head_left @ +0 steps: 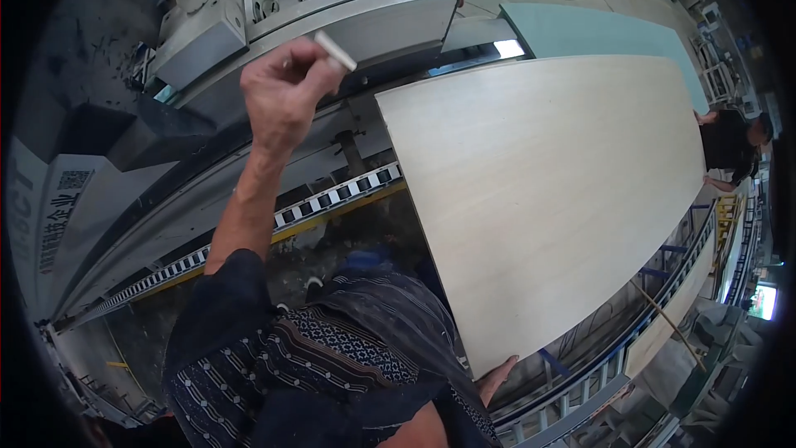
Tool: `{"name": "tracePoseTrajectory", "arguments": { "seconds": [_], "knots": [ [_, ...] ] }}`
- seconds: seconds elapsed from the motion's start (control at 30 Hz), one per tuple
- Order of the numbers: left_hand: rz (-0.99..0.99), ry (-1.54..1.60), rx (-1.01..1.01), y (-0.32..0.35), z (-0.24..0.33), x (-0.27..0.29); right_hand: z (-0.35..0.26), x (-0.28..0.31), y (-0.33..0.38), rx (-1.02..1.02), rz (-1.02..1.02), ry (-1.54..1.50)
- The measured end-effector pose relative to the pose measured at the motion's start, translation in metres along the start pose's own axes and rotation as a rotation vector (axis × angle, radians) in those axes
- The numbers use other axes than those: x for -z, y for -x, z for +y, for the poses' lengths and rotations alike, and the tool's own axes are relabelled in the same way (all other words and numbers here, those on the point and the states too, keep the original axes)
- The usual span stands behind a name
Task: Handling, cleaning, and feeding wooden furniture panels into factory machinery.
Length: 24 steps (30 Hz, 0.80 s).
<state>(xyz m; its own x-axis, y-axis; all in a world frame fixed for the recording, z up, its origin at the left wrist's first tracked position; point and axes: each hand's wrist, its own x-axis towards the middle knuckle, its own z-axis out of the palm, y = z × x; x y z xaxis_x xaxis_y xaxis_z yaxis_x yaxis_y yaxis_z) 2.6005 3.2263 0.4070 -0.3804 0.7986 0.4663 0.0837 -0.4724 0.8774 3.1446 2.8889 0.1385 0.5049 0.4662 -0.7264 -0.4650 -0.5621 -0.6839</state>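
Observation:
My left hand (290,87) is raised over the long machine at the left, its fingers pinching a small pale strip (336,51). The strip is slightly blurred, and I cannot tell its material. A large pale wooden panel (547,191) lies flat to my right, with its left edge close to my body. At the near corner of that panel, my right hand (497,379) holds the edge; part of the hand is hidden by the panel and my clothing. Across the panel at the far right, another person (730,148) in dark clothes has their hands at its far edge.
A long metal machine (348,25) with motors runs along the far left side. Below it passes a roller track (332,197) with a yellow rail. A light green sheet (597,31) lies beyond the panel. A blue-framed roller conveyor (613,365) stands at the right.

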Motion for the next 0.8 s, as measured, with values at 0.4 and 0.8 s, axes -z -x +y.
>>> {"name": "tracePoseTrajectory", "arguments": {
  "seconds": [0.4,0.8],
  "knots": [
    [-0.885,-0.826,0.779,0.312,-0.114,0.169,-0.009,-0.011,-0.012,-0.026,0.002,0.087],
    [-0.051,-0.534,0.706,0.207,-0.138,0.072,-0.017,-0.023,0.004,-0.030,0.062,0.114]
  ]
}}
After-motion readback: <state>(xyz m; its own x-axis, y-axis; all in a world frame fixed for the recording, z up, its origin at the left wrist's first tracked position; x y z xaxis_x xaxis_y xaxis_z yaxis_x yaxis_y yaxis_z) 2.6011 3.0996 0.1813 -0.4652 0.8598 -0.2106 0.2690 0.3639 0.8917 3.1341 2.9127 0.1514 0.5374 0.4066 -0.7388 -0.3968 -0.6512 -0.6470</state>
